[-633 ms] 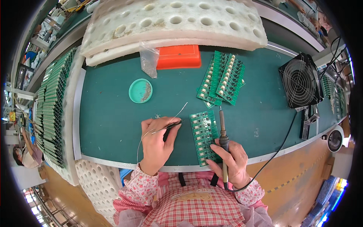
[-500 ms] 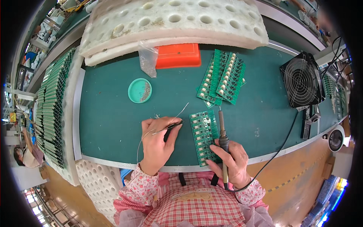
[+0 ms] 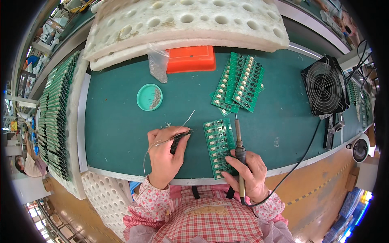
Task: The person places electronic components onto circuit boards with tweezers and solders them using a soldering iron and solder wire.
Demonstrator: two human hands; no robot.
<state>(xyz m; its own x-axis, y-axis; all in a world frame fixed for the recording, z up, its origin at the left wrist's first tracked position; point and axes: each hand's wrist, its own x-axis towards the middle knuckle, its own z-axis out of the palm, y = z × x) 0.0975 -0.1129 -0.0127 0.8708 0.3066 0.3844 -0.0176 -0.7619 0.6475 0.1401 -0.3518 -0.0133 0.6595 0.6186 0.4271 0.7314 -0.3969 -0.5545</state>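
My left hand is closed around a pair of dark tweezers and a thin length of solder wire, whose free end sticks up past the fingers. It hovers left of a green circuit board with rows of small white parts, which lies near the bench's front edge. In my right hand is a soldering iron, its tip pointing away from me along the board's right side. Fingers of that hand also touch the board's lower right edge.
Several boards lie stacked beyond the iron's tip. A round green dish holds tiny metal parts, near a plastic bag and a red tray. White foam spans the back; a black fan stands right. Board rows fill the left.
My left hand has shifted a little to the left, away from the board, carrying the tweezers and wire. The right hand, iron and board stay nearly in place.
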